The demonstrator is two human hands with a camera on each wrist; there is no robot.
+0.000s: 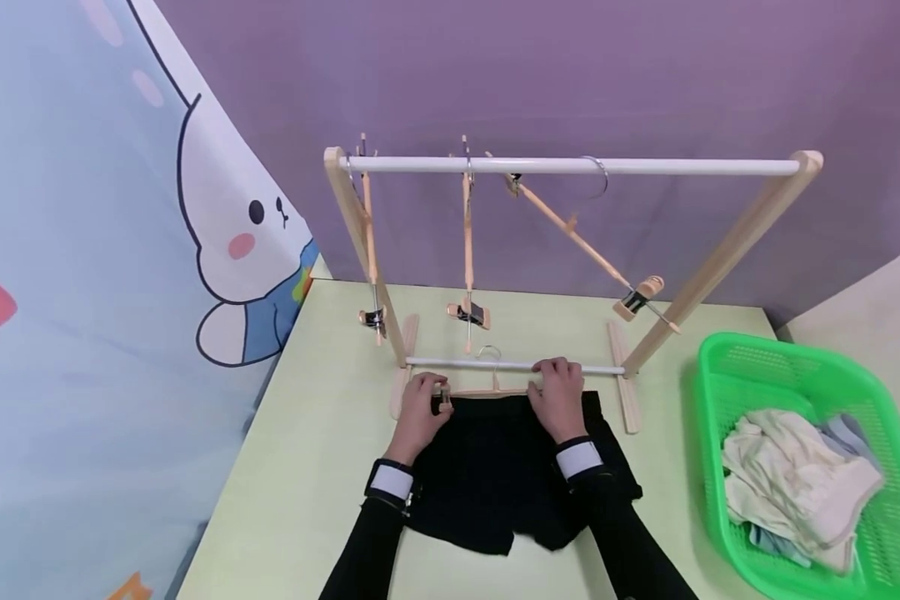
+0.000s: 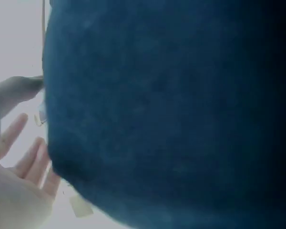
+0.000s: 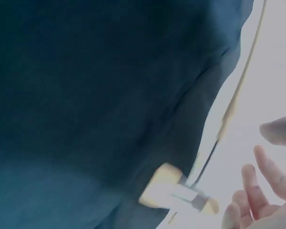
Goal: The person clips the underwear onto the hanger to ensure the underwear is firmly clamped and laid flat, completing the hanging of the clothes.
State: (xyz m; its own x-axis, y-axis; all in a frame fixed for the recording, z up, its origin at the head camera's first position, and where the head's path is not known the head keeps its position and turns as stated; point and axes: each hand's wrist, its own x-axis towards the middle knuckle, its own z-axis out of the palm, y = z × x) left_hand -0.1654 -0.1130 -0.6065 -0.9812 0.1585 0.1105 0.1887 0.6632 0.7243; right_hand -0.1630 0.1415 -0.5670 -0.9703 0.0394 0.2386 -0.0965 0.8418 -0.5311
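A pair of black shorts lies on the table, its waistband along a wooden clip hanger. My left hand is at the waistband's left end, thumb and fingers curved round a hanger clip. Over the right part of the waistband, my right hand has its fingertips near the rack's lower bar. In the right wrist view, that hand's fingers are relaxed and spread, with nothing between them. Another clip overlaps the dark cloth there. Dark cloth fills most of the left wrist view.
A wooden rack with a white top bar stands behind the shorts. Several clip hangers hang from it, one slanting towards the right post. A green basket with crumpled pale clothes sits at the right.
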